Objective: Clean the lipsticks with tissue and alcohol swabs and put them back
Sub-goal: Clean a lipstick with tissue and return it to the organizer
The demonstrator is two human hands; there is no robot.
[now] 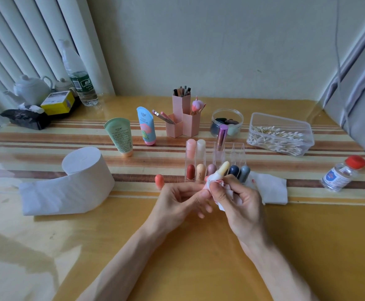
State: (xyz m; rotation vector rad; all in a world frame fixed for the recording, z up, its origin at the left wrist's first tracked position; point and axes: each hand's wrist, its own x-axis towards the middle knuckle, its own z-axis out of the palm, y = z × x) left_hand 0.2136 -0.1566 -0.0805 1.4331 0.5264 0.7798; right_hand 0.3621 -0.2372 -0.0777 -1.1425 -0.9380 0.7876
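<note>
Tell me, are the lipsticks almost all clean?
Partway. Eight lipsticks sit in the organizer, cleaned or not I cannot tell. The right hand holds a cream lipstick while the left hand pinches red-stained tissue round it. A coral cap stands loose. Swabbing looks left: alcohol bottle capped, swabs boxed.

On the table (177, 246), your left hand (177, 200) and right hand (240, 203) meet just before the rack (239, 149), with a lipstick (224, 169) and a tissue (212, 181) between them. A cap (159, 181) stands just left of the rack and a sheet (270, 187) lies at its right. The roll (83, 170) lies far to your left. Behind the rack, from left to right, stand a tube (119, 135), a second tube (146, 127), the holder (182, 120) and a jar (227, 120). The swab box (279, 133) is right of the jar, and the bottle (340, 173) is nearer to you.
</note>
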